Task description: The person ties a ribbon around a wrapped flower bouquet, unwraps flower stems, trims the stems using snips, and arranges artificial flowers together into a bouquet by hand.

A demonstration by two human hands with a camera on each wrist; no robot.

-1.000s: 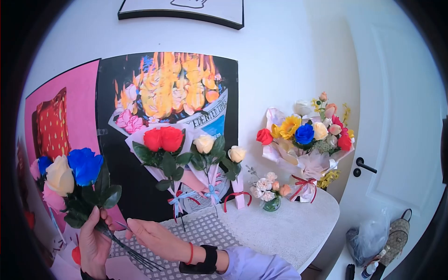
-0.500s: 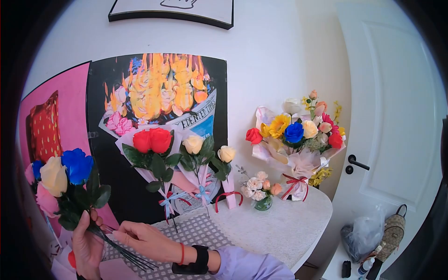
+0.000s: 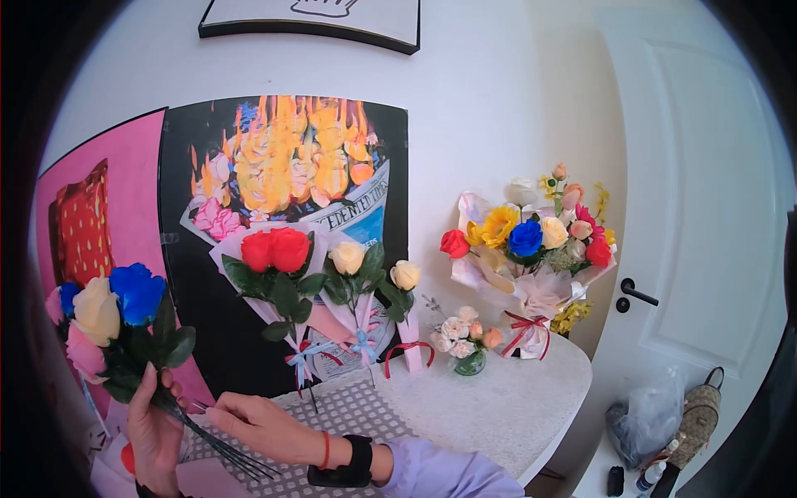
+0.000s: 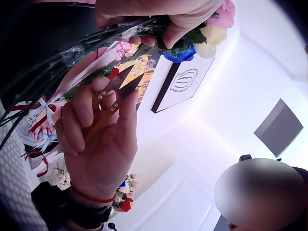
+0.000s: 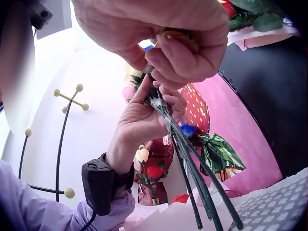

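Observation:
My left hand (image 3: 154,432) grips a bunch of artificial roses by its stems (image 3: 224,448), heads up and tilted left. In it are a blue rose (image 3: 137,292), a cream rose (image 3: 97,311), a pink rose (image 3: 85,355) and dark green leaves. Clear tape (image 5: 159,102) wraps the stems below my left fingers. Beside the stems, my right hand (image 3: 261,427) holds small thread snips (image 4: 129,88), with yellowish handles inside the curled fingers. Their two pointed blades stand apart, tips toward the bunch and close to my left fingers.
Wrapped roses (image 3: 289,249) with ribbons lean against a black poster (image 3: 216,357) behind the hands. A small glass vase (image 3: 471,363) and a large mixed bouquet (image 3: 540,290) stand on the white table (image 3: 531,390). Pink wrapping paper (image 3: 212,480) lies under the left hand.
The head view has shifted a little to the right. My right fingers have bent more around the snips beside the stems. The left hand keeps the bunch in about the same place.

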